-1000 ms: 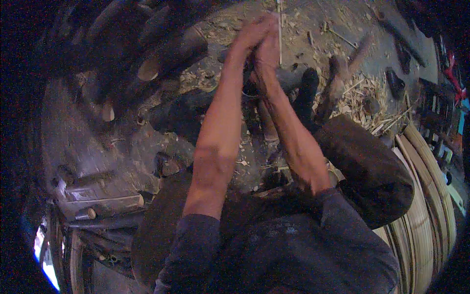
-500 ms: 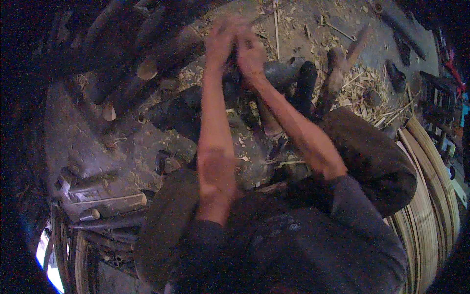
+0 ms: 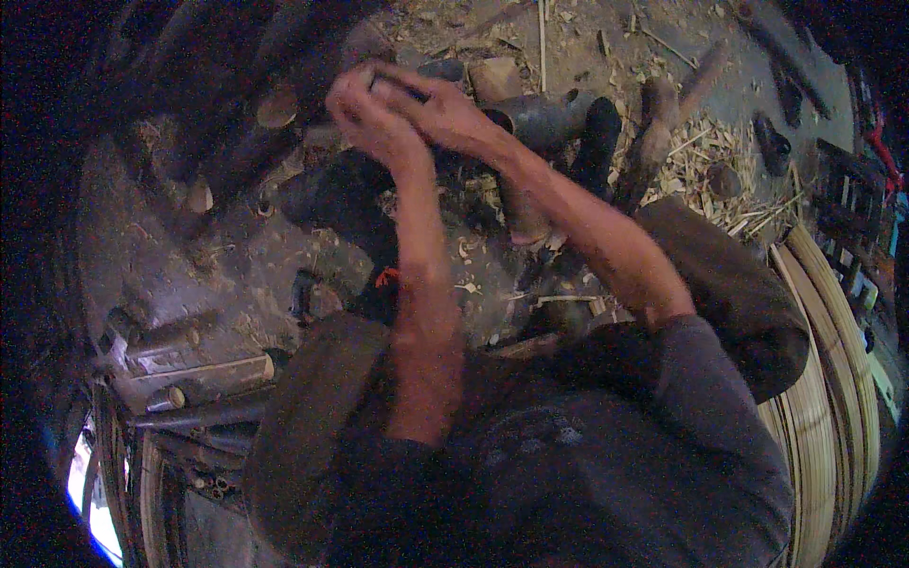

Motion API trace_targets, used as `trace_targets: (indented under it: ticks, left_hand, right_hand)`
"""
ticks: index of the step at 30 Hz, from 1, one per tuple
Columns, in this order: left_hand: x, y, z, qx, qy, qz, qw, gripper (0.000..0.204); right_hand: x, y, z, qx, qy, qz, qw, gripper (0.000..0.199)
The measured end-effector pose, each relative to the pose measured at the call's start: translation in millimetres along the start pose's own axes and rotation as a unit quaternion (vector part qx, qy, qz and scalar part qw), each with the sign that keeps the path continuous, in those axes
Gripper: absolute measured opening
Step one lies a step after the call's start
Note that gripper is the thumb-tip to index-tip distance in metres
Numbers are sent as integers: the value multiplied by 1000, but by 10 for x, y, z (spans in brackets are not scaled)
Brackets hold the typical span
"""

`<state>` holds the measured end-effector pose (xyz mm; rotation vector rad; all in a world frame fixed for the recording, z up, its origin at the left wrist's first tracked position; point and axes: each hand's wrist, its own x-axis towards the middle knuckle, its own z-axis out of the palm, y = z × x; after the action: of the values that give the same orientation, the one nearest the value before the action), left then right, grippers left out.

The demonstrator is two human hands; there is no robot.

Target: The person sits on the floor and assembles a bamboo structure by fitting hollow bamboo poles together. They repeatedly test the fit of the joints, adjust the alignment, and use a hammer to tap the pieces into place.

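My two hands meet in front of me, above the littered floor. My left hand (image 3: 367,115) has its fingers curled and pressed against the other hand. Reaching across to it, my right hand (image 3: 443,112) bends its fingers and thumb around the same spot. A narrow dark gap or dark object shows between the right fingers and thumb; which of the two I cannot tell. What the hands hold, if anything, is hidden and blurred. Close by on the right lie a pale block-like piece (image 3: 497,79) and a grey-green cylinder (image 3: 547,121), like a bamboo section.
Wood shavings (image 3: 705,161) litter the floor at the far right. Long bent slats (image 3: 810,407) stand by my right side. Cut bamboo pieces (image 3: 204,379) lie at my left. Dark logs with pale cut ends (image 3: 277,106) lie at the far left.
Both hands have moved left and a little nearer to me, staying together. The pale piece and the cylinder's end beside them now show more.
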<state>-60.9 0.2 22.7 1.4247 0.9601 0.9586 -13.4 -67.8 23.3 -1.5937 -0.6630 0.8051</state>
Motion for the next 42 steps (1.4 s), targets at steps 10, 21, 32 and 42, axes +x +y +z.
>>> trace_targets:
  ticks: [10,21,32,42]
  left_hand:
    - [-4,313,450,-65,-94,-148,982,58]
    - [107,-58,752,-171,32,-46,984,36]
    - [142,58,1089,-178,-345,-129,913,31]
    - [-559,-28,1453,-63,-685,88,720,43]
  right_hand:
    - [63,-82,-533,12,32,64,997,60]
    - [268,-227,-717,-41,-79,85,992,61]
    - [40,348,-955,-141,207,93,964,49]
    - [-722,-3,-301,160,609,-33,776,52]
